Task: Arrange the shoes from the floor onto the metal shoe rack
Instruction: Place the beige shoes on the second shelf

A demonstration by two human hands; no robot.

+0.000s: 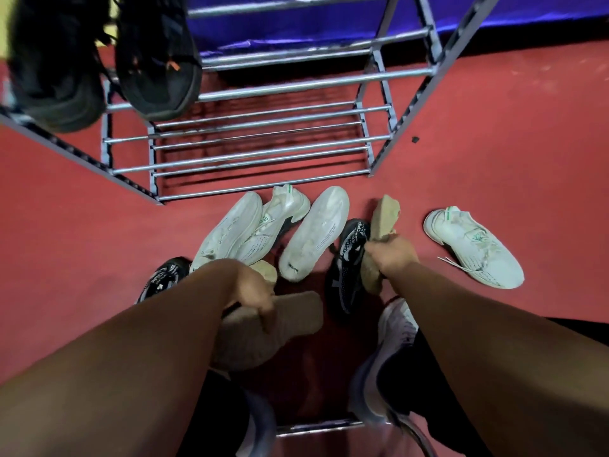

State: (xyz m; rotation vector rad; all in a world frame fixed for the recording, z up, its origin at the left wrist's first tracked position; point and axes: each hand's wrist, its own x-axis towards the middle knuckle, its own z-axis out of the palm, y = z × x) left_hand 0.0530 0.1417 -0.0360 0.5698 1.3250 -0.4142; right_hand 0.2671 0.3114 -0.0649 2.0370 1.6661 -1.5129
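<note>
Underfoot red floor (514, 133), purple cloth (543, 6), metal rack (263, 91)

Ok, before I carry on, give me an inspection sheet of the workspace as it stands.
Surface: red floor, with one small dark speck near the rack's right leg.
Job's things: metal shoe rack with two black shoes on an upper tier at left. Four white shoes on the floor, three bunched by the rack, one apart on the right. Two black patterned shoes on the floor.
Clutter: nothing seen.
Grippers: left hand grips a tan shoe; right hand grips the other tan shoe.
Cables: nothing seen.
Surroundings: blue fabric behind the rack.
</note>
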